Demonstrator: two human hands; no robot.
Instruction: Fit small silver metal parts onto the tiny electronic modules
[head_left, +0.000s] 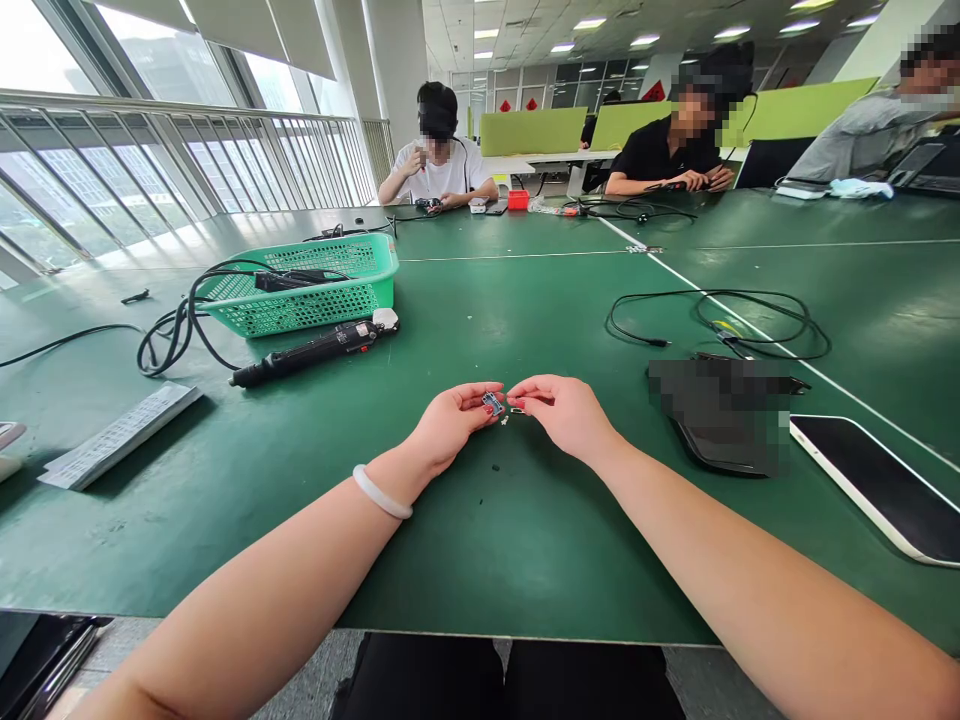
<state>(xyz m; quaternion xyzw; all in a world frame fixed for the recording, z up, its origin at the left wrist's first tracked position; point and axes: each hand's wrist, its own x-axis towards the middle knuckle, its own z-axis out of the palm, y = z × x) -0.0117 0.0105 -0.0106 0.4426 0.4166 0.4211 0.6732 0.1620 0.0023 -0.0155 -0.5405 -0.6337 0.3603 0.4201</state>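
Both my hands meet over the middle of the green table (480,520). My left hand (450,425), with a white bangle on its wrist, pinches a small blue electronic part (493,403) between thumb and fingers. My right hand (562,410) is closed in a pinch right beside it, holding a tiny metal piece (517,410) that is too small to name. A tiny silver bit (504,421) lies on the table just under the fingertips, and a small dark speck (495,467) lies nearer to me.
A black electric screwdriver (307,353) lies left of my hands, its cable running past a green basket (315,290). A tablet (870,480) and a black cable loop (720,320) are at the right. A white strip (120,432) lies far left. Three people sit at the far side.
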